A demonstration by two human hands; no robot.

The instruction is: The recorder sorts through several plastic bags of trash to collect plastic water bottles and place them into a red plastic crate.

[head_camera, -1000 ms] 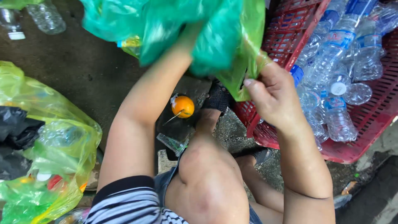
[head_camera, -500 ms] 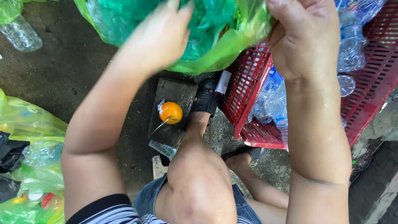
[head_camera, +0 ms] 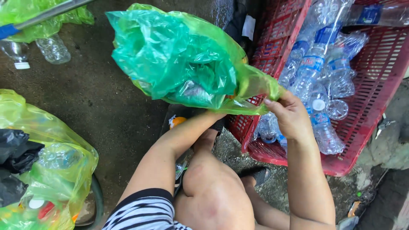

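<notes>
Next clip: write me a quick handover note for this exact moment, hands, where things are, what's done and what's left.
Right hand: pinches the lower edge of the green plastic bag, held up over the ground beside the red crate.
Left hand: hidden under the bag; its forearm reaches up beneath it, so the grip cannot be seen.
Done: the crate already holds many clear plastic bottles.
Left: the green bag looks to have something clear inside. Loose bottles lie on the ground at top left, and a yellow-green bag at lower left holds more items.

Dark wet concrete floor (head_camera: 98,98), daylight.
</notes>
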